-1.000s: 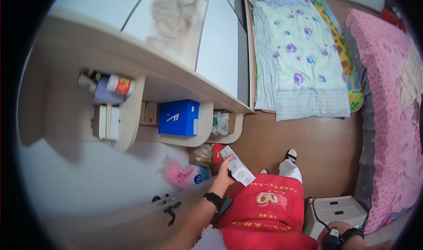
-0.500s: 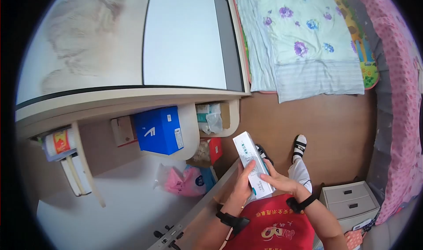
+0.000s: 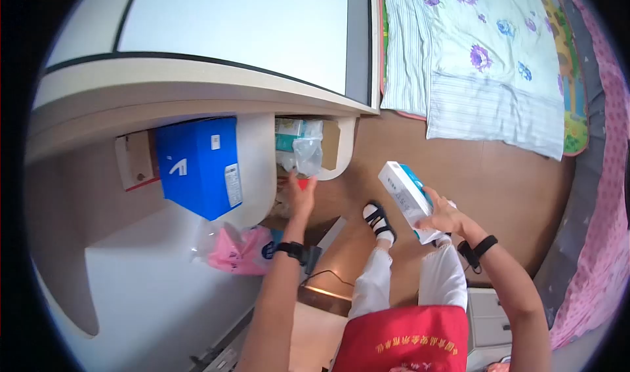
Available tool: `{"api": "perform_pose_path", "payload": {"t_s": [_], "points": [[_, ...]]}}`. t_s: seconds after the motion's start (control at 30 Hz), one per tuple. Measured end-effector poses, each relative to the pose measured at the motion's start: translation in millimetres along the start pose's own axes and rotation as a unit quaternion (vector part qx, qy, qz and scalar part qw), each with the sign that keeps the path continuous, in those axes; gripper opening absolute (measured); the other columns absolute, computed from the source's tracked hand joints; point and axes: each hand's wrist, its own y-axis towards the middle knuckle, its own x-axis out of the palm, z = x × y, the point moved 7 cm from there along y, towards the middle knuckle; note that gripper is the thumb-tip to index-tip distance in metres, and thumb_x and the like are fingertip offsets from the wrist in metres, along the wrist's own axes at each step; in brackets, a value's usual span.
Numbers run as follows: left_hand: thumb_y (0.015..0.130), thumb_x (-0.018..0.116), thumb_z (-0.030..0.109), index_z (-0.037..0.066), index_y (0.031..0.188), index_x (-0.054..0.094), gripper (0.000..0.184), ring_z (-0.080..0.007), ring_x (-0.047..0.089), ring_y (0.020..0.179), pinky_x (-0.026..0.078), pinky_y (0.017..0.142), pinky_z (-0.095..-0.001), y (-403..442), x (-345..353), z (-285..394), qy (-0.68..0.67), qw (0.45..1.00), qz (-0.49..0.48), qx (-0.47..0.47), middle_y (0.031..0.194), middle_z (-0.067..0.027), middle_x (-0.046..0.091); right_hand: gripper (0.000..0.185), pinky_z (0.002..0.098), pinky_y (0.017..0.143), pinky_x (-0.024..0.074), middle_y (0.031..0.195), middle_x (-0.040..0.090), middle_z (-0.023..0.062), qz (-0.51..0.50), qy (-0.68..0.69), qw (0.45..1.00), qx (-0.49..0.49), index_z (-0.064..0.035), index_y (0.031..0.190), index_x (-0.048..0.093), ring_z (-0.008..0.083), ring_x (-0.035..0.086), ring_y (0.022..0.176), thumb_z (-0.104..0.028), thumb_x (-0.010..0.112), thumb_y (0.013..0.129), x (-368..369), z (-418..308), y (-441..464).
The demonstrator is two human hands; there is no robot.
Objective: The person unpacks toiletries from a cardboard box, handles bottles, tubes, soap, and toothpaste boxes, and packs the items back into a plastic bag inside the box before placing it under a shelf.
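My right hand (image 3: 445, 216) grips the lower end of a long white cardboard box (image 3: 405, 195) with a blue side and printed text. The box is tilted, held in the air over the floor. My left hand (image 3: 302, 198) reaches out to the shelf, its thumb and fingers apart. Its fingertips are just below a clear plastic bag (image 3: 307, 157), and I cannot tell whether they touch it. Beside the bag, a green-and-white package (image 3: 287, 136) sits in the small shelf compartment. Something red shows between the fingers, partly hidden.
A blue shoe box (image 3: 197, 168) stands on the shelf left of my left hand. A pink package in clear plastic (image 3: 239, 248) lies below it. Flowered bedding (image 3: 485, 77) covers a mat at the far right. A drawer unit (image 3: 489, 316) stands right of my legs.
My left hand has let go of the white box and moved left to the shelf. My right hand keeps the box, now further right. The view has shifted.
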Motion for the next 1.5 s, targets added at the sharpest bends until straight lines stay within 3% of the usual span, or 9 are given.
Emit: {"api": "perform_pose_path", "payload": {"t_s": [0.1,0.23,0.43,0.73,0.83,1.03,1.13,1.23,1.5], "points": [[0.085,0.076,0.04,0.0,0.143,0.044,0.078,-0.0423,0.046,0.132,0.037,0.11,-0.0497,41,2,2,0.093,0.986,0.113,0.083,0.139,-0.0263,0.051,0.113,0.0526,0.109,0.0405,0.134,0.047,0.0276,0.03,-0.182,0.982,0.041,-0.0223,0.158,0.02,0.0521,0.049,0.125,-0.037,0.083,0.065,-32,22,27],[0.087,0.074,0.037,0.004,0.133,0.052,0.061,-0.0391,0.052,0.12,0.039,0.102,-0.0501,33,53,66,0.198,0.946,0.139,0.216,0.124,-0.0181,0.058,0.113,0.0551,0.101,0.0415,0.131,0.048,0.0208,0.095,-0.412,0.906,-0.008,-0.0335,0.158,0.019,0.0409,0.047,0.127,-0.029,0.084,0.065,-54,68,85],[0.087,0.073,0.04,0.003,0.131,0.052,0.061,-0.0363,0.054,0.117,0.036,0.101,-0.0523,77,109,0,0.013,0.952,0.254,0.173,0.122,-0.0169,0.058,0.112,0.0485,0.096,0.04,0.134,0.046,0.0159,0.163,-0.528,0.831,-0.055,-0.0353,0.158,0.019,0.0331,0.045,0.124,-0.022,0.083,0.067,-71,132,185],[0.076,0.083,0.028,-0.001,0.136,0.046,0.076,-0.0448,0.052,0.117,0.041,0.1,-0.0521,68,146,25,0.187,0.884,0.282,0.323,0.122,-0.0226,0.057,0.105,0.0544,0.107,0.0338,0.141,0.043,0.0155,0.302,-0.666,0.659,-0.176,-0.0322,0.155,0.029,0.0333,0.042,0.13,-0.025,0.085,0.067,-100,174,288],[0.078,0.08,0.024,0.001,0.139,0.043,0.075,-0.0434,0.052,0.118,0.041,0.101,-0.0502,77,151,26,0.166,0.914,0.239,0.283,0.126,-0.0228,0.055,0.096,0.0595,0.112,0.0281,0.144,0.041,0.0156,0.263,-0.597,0.721,-0.236,-0.0283,0.153,0.034,0.0357,0.039,0.135,-0.026,0.084,0.071,-88,121,288],[0.081,0.073,0.021,0.001,0.143,0.038,0.074,-0.0433,0.051,0.122,0.041,0.101,-0.0505,91,141,16,0.097,0.938,0.184,0.277,0.131,-0.0245,0.053,0.062,0.0466,0.095,0.0501,0.132,0.054,0.0162,0.172,-0.3,0.818,-0.46,-0.0113,0.142,0.046,0.0313,0.058,0.115,-0.034,0.072,0.091,-23,-11,313],[0.085,0.065,0.019,0.0,0.141,0.039,0.065,-0.0445,0.052,0.123,0.042,0.101,-0.0494,96,124,12,-0.032,0.962,0.081,0.258,0.133,-0.0275,0.054,0.061,0.0401,0.088,0.0546,0.127,0.059,0.015,-0.026,0.038,0.932,-0.36,-0.0064,0.143,0.042,0.0267,0.064,0.109,-0.048,0.054,0.102,-7,-76,343],[0.09,0.051,0.024,0.006,0.144,0.039,0.058,-0.0383,0.056,0.123,0.041,0.102,-0.0434,96,113,6,-0.032,0.975,0.008,0.219,0.132,-0.0262,0.057,0.086,0.0364,0.082,0.0572,0.121,0.057,0.0165,-0.136,0.119,0.934,-0.307,0.0,0.144,0.037,0.0229,0.064,0.1,-0.072,0.039,0.097,22,-115,339],[0.091,0.045,0.021,0.003,0.151,0.032,0.064,-0.0384,0.048,0.133,0.038,0.108,-0.0441,27,149,0,-0.019,0.952,-0.097,0.288,0.147,-0.0252,0.045,0.108,0.045,0.084,0.0605,0.125,0.053,0.0268,-0.206,0.194,0.945,-0.162,0.0052,0.148,0.027,0.0349,0.066,0.108,-0.076,0.058,0.085,51,-88,322]]}}
